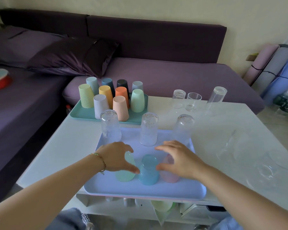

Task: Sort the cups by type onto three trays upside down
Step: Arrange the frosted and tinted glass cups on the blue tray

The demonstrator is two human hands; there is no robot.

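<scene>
I see both hands low over the front row of the lilac tray, at the near edge of the table. Three cups stand there upside down – green, blue and pink.

My left hand arches over the green cup, thumb down beside it; I cannot tell whether it is gripping. My right hand hovers over the pink cup with fingers spread and loose, pinching nothing.

Behind them on the same tray, three textured glasses stand inverted. The teal tray beyond holds matte cups, all upside down – clear glasses stand loose on the table to the right.
</scene>
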